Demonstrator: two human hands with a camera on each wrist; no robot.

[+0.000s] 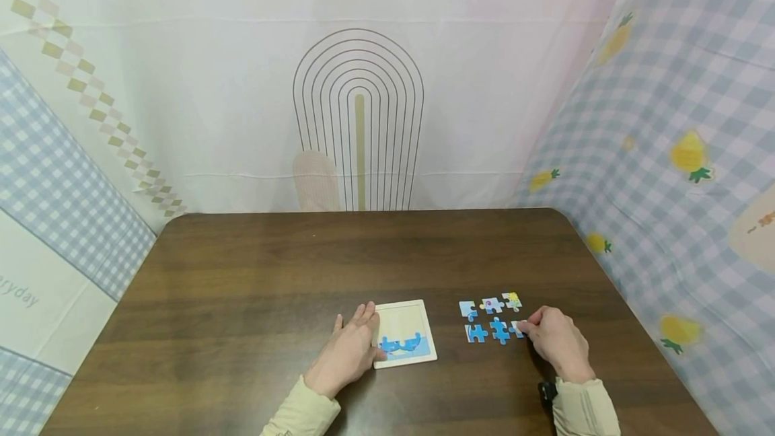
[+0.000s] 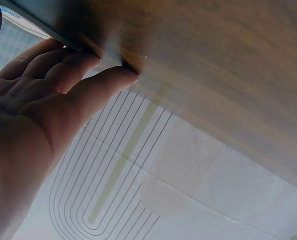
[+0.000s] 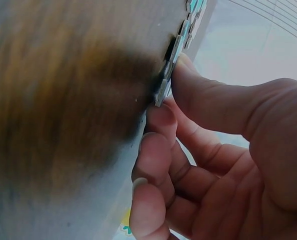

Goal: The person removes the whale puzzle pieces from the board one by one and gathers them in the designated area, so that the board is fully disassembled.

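A square puzzle tray (image 1: 431,345) with a pale rim lies on the table, blue pieces fitted along its lower part. My left hand (image 1: 346,354) rests along its left side, fingers extended to the table and thumb over the lower left corner. In the left wrist view the fingers (image 2: 83,75) reach the wood. To the right, my right hand (image 1: 557,343) pinches a blue-and-white puzzle piece (image 1: 517,329) at the right end of the lower row. The right wrist view has the thumb (image 3: 193,95) over the piece (image 3: 163,90) and fingertips at its edge.
Several loose puzzle pieces lie in two rows beside the tray: a blue piece (image 1: 500,330) and another (image 1: 476,334) below, a yellow-patterned piece (image 1: 512,301) above. The brown table (image 1: 254,274) ends at a white curtain (image 1: 242,106); a checked curtain (image 1: 642,187) hangs at right.
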